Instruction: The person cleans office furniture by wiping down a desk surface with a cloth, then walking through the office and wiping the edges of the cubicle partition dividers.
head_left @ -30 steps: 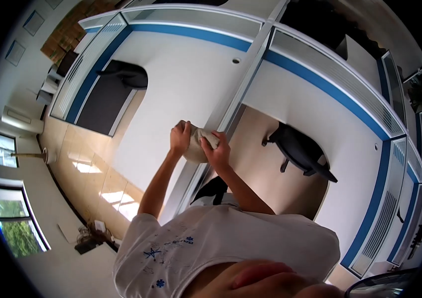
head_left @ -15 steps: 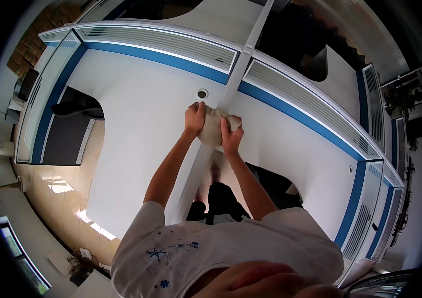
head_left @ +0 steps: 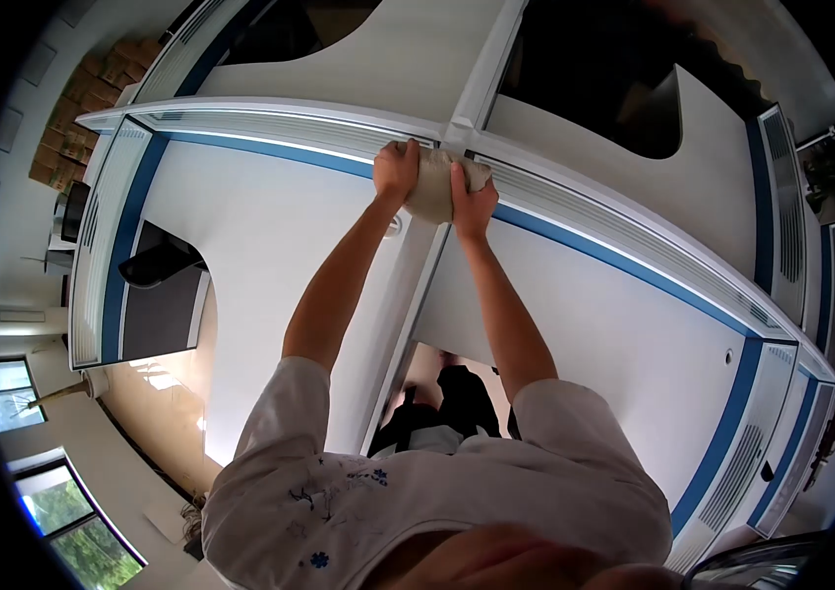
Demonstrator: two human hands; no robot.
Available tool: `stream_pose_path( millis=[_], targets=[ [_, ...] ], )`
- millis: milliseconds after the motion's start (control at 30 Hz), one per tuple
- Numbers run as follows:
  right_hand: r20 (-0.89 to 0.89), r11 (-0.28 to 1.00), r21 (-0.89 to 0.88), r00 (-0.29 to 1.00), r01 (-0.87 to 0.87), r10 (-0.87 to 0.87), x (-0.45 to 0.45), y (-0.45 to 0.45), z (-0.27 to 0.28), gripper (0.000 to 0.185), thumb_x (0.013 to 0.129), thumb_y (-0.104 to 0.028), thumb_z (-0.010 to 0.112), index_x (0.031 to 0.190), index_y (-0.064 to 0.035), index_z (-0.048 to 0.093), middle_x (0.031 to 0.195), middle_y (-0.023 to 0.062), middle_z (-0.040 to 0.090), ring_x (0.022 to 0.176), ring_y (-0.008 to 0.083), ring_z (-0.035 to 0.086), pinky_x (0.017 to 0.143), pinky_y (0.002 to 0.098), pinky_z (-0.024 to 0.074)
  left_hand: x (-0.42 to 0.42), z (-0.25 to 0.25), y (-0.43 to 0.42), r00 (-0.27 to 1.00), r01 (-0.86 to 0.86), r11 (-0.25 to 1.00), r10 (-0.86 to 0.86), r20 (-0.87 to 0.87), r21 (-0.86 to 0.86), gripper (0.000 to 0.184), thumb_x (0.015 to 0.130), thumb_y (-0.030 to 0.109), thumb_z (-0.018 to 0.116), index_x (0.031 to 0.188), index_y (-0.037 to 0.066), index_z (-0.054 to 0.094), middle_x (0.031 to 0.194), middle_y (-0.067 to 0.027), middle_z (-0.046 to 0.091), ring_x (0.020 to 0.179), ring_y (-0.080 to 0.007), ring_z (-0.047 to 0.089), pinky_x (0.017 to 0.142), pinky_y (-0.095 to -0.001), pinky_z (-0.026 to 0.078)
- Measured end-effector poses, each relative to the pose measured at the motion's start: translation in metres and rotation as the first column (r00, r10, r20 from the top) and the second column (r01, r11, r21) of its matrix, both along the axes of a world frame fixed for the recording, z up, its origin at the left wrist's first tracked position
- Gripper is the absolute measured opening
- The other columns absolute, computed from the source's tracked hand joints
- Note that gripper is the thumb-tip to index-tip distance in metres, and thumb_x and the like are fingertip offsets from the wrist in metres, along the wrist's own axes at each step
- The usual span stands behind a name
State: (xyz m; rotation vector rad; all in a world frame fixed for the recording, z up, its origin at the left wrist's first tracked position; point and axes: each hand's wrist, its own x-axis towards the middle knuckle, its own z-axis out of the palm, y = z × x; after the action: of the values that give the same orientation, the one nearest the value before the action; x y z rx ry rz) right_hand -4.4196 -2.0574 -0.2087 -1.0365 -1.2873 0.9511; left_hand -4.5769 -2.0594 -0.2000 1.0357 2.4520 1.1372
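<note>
A bunched beige cloth (head_left: 430,190) is held between my two hands near the junction of the desk partitions. My left hand (head_left: 397,169) is closed on its left side. On the right side, my right hand (head_left: 474,202) grips the cloth with the thumb pointing up over it. The cloth hides the part of the divider beneath it, so I cannot tell how firmly it touches. Just below my left hand, a round cable hole (head_left: 394,226) shows in the white desk (head_left: 270,256).
Low partitions (head_left: 614,251) with blue strips run behind and beside the desks. A dark chair (head_left: 157,265) stands at the left cutout. A second white desktop (head_left: 575,295) lies to the right. Windows (head_left: 73,521) are at lower left, stacked cardboard boxes (head_left: 78,108) at upper left.
Both hands and the cloth have moved forward, away from my body, from beside the cable hole up to the partition junction. The view has shifted as my body leans over the desk.
</note>
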Motion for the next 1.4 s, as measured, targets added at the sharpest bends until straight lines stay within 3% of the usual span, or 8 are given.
stream_pose_path(
  millis=[400, 533, 733, 833, 933, 1000, 1133, 1400],
  targets=[
    [0.18, 0.99, -0.049, 0.973, -0.136, 0.142, 0.015, -0.029, 0.007, 0.051, 0.095, -0.044, 0.069, 0.114, 0.0026, 0.067, 0.106, 0.02, 0.073, 0.099, 0.0334, 0.07, 0.086, 0.0396, 0.0529, 0.027, 0.024, -0.082, 0.986, -0.15, 0.984, 0.155, 0.06, -0.094, 0.066, 0.099, 0.057, 0.044, 0.106, -0.005, 0.067, 0.103, -0.0329, 0.069, 0.101, -0.0501, 0.066, 0.091, -0.0552, 0.052],
    [0.222, 0.987, 0.083, 0.969, -0.134, 0.113, 0.026, -0.117, -0.004, 0.058, 0.097, -0.054, 0.061, 0.115, 0.0009, 0.064, 0.106, 0.0247, 0.071, 0.1, 0.0449, 0.067, 0.082, 0.0475, 0.0535, 0.024, -0.018, -0.165, 0.995, -0.066, 0.997, 0.069, 0.066, -0.044, 0.068, 0.1, 0.057, 0.042, 0.108, -0.007, 0.065, 0.107, -0.0359, 0.067, 0.107, -0.0508, 0.064, 0.096, -0.0548, 0.049],
    [0.105, 0.957, -0.014, 0.951, -0.29, 0.29, 0.054, -0.298, 0.004, 0.05, 0.099, -0.039, 0.065, 0.118, 0.0071, 0.063, 0.113, 0.0221, 0.069, 0.103, 0.0349, 0.067, 0.089, 0.0416, 0.052, 0.056, -0.013, -0.357, 0.99, 0.079, 0.996, -0.083, -0.117, -0.034, 0.06, 0.101, 0.048, 0.042, 0.11, -0.008, 0.063, 0.108, -0.0346, 0.067, 0.106, -0.0517, 0.063, 0.095, -0.054, 0.05],
    [0.113, 0.936, -0.01, 0.93, -0.352, 0.351, 0.071, -0.398, 0.0, 0.047, 0.1, -0.035, 0.066, 0.117, 0.008, 0.063, 0.115, 0.0209, 0.069, 0.103, 0.0312, 0.067, 0.09, 0.0407, 0.0521, 0.064, -0.038, -0.455, 0.999, -0.045, 0.998, 0.045, -0.004, -0.049, 0.057, 0.102, 0.046, 0.041, 0.116, -0.006, 0.06, 0.11, -0.0329, 0.067, 0.106, -0.0489, 0.064, 0.095, -0.0525, 0.051],
    [0.096, 0.891, -0.039, 0.885, -0.453, 0.455, 0.091, -0.498, -0.01, 0.045, 0.1, -0.034, 0.066, 0.117, 0.0076, 0.063, 0.115, 0.0192, 0.069, 0.103, 0.0289, 0.066, 0.089, 0.0397, 0.0524, 0.104, 0.02, -0.579, 0.959, -0.204, 0.977, 0.213, 0.186, -0.07, 0.057, 0.102, 0.047, 0.042, 0.115, -0.005, 0.061, 0.109, -0.0328, 0.068, 0.107, -0.0478, 0.065, 0.095, -0.0518, 0.051],
    [0.065, 0.817, -0.084, 0.815, -0.57, 0.576, 0.113, -0.567, -0.001, 0.041, 0.101, -0.03, 0.065, 0.119, 0.007, 0.064, 0.116, 0.0145, 0.069, 0.102, 0.0237, 0.066, 0.089, 0.0369, 0.0518, 0.102, -0.052, -0.636, 0.991, -0.121, 0.993, 0.121, -0.05, -0.006, 0.058, 0.101, 0.049, 0.043, 0.112, -0.005, 0.061, 0.102, -0.0313, 0.07, 0.101, -0.0478, 0.067, 0.091, -0.0513, 0.054],
    [0.031, 0.631, -0.134, 0.633, -0.764, 0.773, 0.135, -0.68, 0.01, 0.037, 0.102, -0.026, 0.064, 0.121, 0.0062, 0.064, 0.115, 0.0096, 0.069, 0.102, 0.0175, 0.064, 0.091, 0.0326, 0.0494, 0.141, 0.038, -0.783, 0.955, -0.275, 0.957, 0.283, 0.087, -0.087, 0.054, 0.102, 0.047, 0.045, 0.113, -0.004, 0.059, 0.091, -0.0286, 0.071, 0.09, -0.0463, 0.069, 0.083, -0.0509, 0.056],
    [0.071, 0.525, -0.14, 0.52, -0.84, 0.851, 0.152, -0.785, 0.007, 0.035, 0.1, -0.024, 0.068, 0.12, 0.0038, 0.067, 0.116, 0.0081, 0.07, 0.103, 0.0163, 0.065, 0.091, 0.0314, 0.0507, 0.179, 0.053, -0.917, 0.931, -0.365, 0.93, 0.365, -0.018, -0.041, 0.047, 0.102, 0.041, 0.046, 0.111, -0.005, 0.051, 0.077, -0.026, 0.07, 0.076, -0.0451, 0.069, 0.072, -0.0523, 0.056]
  ],
)
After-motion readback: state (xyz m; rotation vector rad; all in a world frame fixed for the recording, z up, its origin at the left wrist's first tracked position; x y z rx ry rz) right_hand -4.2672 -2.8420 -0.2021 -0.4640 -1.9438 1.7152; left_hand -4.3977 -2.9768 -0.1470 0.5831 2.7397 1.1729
